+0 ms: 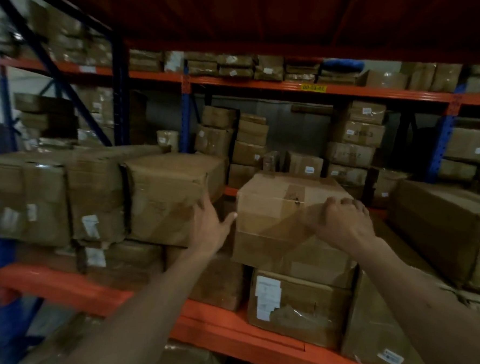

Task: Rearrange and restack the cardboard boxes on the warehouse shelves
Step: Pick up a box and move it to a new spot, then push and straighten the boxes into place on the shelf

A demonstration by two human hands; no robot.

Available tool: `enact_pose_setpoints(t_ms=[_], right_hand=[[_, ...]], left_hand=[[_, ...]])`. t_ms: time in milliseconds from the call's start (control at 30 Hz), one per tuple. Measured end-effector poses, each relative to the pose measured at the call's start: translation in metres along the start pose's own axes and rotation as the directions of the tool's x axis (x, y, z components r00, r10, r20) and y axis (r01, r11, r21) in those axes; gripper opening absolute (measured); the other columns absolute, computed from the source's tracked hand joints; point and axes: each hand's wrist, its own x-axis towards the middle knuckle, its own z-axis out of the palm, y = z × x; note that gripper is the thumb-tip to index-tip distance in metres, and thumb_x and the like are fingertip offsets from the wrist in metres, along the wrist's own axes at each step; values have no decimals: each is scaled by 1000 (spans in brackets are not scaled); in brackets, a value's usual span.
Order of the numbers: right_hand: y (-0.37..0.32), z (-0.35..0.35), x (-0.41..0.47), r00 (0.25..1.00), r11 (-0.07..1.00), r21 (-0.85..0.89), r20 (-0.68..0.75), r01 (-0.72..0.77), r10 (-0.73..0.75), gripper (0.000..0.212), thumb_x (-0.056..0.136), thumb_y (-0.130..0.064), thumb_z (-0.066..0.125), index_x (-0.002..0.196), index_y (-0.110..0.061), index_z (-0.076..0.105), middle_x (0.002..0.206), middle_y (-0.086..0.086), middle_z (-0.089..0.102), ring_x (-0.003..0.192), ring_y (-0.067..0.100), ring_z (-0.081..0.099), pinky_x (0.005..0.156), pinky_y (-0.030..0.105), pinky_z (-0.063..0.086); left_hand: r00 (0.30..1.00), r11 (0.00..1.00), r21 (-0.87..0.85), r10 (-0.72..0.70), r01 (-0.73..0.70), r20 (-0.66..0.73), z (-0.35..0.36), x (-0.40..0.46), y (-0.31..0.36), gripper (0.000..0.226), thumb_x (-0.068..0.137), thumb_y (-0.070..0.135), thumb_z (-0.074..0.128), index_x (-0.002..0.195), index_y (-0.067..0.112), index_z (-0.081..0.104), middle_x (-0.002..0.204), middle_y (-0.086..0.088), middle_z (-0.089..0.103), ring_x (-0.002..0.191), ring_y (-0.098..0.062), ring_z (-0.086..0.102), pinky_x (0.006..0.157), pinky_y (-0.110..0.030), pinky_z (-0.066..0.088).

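A taped cardboard box (pixel 275 220) sits on top of a labelled box (pixel 295 309) on the orange shelf (pixel 224 330). My right hand (pixel 340 224) curls over the taped box's top front edge, fingers hooked on it. My left hand (pixel 209 227) reaches into the gap at the box's left side, thumb touching its left edge, fingers hidden behind a dented box (pixel 167 197) on the left. That dented box rests on a lower box (pixel 219 279).
A row of wrapped boxes (pixel 55 198) fills the shelf's left. A large long box (pixel 441 230) lies at the right, another box (pixel 378 331) below it. Blue uprights (pixel 118 90) and farther racks of stacked boxes (pixel 356 138) stand behind.
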Motion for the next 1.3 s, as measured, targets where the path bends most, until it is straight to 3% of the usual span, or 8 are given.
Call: enact_pose_setpoints(t_ms=[133,267,433,667,867,1100,1200,1300], right_hand=[[-33,0,-10,963,957,123,-104,262,-250,74,85,-61,64,146,-28,35,152,12,37,141,33,33,114,50,29],[-88,-8,-10,851,848,81,-85,524,-517,93,81,-59,70,153,-31,17,163,13,12,150,34,6,115,45,-2],[-179,2,-7,787,790,19,-113,612,-607,110,76,-61,75,156,-27,7,165,15,3,151,35,-2,113,46,-5],[-275,27,27,945,831,508,93,227,-315,129,68,-57,84,153,-44,-12,163,10,-19,148,45,6,115,64,22],[-296,54,33,984,706,708,122,5,-129,103,75,-48,83,143,-58,7,147,15,33,132,40,41,103,58,40],[-294,55,12,997,617,784,72,-71,24,95,77,-47,82,147,-49,19,145,9,42,132,34,41,108,57,39],[-275,53,-2,988,480,869,58,-120,142,95,72,-56,83,146,-46,24,144,5,44,130,32,45,107,59,41],[-265,61,-20,944,198,970,74,-144,321,89,68,-62,82,140,-46,32,140,1,45,127,30,47,100,59,46]], left_hand=[[996,995,67,-69,73,-59,-39,-3,-50,101,88,49,69,155,1,10,155,-28,23,138,-42,34,107,-47,35],[987,984,96,-156,153,28,-72,10,-97,125,76,49,82,155,1,-3,153,-31,17,138,-46,28,112,-52,31],[983,977,173,-143,122,113,-92,36,-144,142,68,48,88,154,12,-19,153,-31,8,142,-46,12,114,-54,20],[970,987,137,-117,90,211,-111,116,-181,141,62,80,72,155,21,-17,158,-18,27,143,-45,21,113,-55,29],[952,945,325,-135,41,273,-107,141,-165,144,61,79,73,156,17,-16,141,-16,51,124,-37,53,100,-46,44],[939,923,-273,-191,271,287,-103,151,-128,123,71,33,89,157,19,3,156,-18,28,141,-39,30,113,-54,33],[970,964,-248,-35,96,241,-97,153,-105,119,67,34,90,156,29,11,159,-13,19,145,-37,19,115,-59,25],[959,975,-141,200,-174,199,-98,164,-69,109,63,36,91,152,33,26,157,-9,24,144,-36,20,114,-61,24]])
